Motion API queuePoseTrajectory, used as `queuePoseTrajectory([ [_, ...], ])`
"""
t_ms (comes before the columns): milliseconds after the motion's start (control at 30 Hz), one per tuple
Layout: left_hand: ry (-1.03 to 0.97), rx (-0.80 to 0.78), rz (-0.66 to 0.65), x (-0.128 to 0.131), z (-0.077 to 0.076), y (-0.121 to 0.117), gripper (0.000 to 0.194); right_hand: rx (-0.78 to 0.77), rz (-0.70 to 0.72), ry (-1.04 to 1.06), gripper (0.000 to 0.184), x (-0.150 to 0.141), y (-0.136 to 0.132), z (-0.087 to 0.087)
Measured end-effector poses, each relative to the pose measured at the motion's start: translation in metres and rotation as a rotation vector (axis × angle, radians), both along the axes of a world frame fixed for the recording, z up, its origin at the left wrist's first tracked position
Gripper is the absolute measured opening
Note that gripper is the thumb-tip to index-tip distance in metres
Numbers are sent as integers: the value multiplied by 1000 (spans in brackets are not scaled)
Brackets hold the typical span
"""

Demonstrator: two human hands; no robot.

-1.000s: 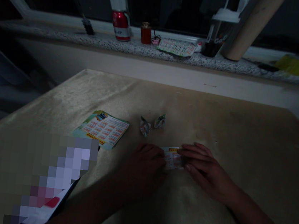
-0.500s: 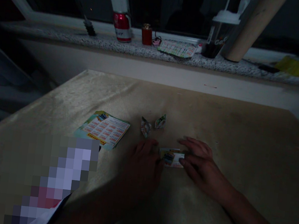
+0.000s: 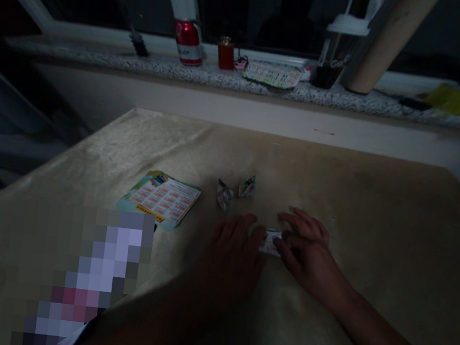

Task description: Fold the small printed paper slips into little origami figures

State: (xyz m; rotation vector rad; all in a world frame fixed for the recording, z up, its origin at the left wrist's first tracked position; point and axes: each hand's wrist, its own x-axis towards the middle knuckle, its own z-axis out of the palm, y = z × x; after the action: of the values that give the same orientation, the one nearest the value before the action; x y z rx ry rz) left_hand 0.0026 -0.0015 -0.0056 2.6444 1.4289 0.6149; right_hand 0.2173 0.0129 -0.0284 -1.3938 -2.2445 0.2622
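Observation:
A small folded printed paper point(image 3: 271, 242) lies on the table between my hands. My left hand point(image 3: 235, 253) rests palm down over its left part, fingers stretched forward and thumb side on the paper. At the paper's right end, my right hand point(image 3: 308, 245) has its thumb and forefinger closed on the edge, while the other fingers reach out above. Just beyond my left hand stand two small folded paper pieces, one pointed point(image 3: 224, 195) and one greenish point(image 3: 247, 186). The left hand hides part of the paper.
A stack of printed sheets point(image 3: 164, 198) lies left on the table point(image 3: 356, 192); a pixelated object point(image 3: 94, 273) is nearer me. Along the windowsill point(image 3: 208, 76) stand a red can point(image 3: 187, 43), a red-orange bottle point(image 3: 225, 54), a lidded cup point(image 3: 335, 51) and a cardboard tube point(image 3: 388, 46).
My left hand has slid right and now covers the left part of the paper. The visible part of the paper is smaller. My right hand has barely shifted.

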Motion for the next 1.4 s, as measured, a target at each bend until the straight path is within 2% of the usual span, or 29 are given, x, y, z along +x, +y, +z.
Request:
queuePoseTrajectory([
  [67, 17, 10, -70, 2, 0, 1, 34, -15, 7, 23, 28, -1, 0, 1],
  [167, 30, -54, -175, 2, 0, 4, 26, -34, 15, 106, 30, 0, 0, 4],
  [233, -29, -84, -191, 0, 0, 6, 26, -54, 33, 198, 27, 2, 0, 7],
  [333, -261, -170, -122, -5, 2, 7, 27, -29, 69, 340, 7, 6, -2, 13],
  [433, -546, -388, -24, -8, 3, 4, 28, 90, 125, 433, 18, 6, -5, 20],
  [533, -741, -555, -6, -6, 4, 0, 32, 177, 193, 503, 19, 1, -8, 26],
  [667, -726, -640, -41, -2, 5, -5, 26, 176, 177, 555, 13, -5, -15, 29],
  [733, -722, -669, -27, -1, 5, -6, 22, 135, 117, 601, 11, -6, -18, 28],
  [867, -845, -762, -24, -1, 3, -7, 22, 11, 17, 708, 16, -6, -22, 26],
  [967, -927, -812, -20, 0, 3, -7, 22, -32, 88, 762, 8, -8, -22, 29],
  [1167, -944, -739, 28, 0, 5, -7, 17, -68, 170, 763, 12, -9, -21, 34],
  [1400, -995, -780, 16, -1, 8, -10, 17, -142, 163, 819, 11, -10, -23, 33],
])
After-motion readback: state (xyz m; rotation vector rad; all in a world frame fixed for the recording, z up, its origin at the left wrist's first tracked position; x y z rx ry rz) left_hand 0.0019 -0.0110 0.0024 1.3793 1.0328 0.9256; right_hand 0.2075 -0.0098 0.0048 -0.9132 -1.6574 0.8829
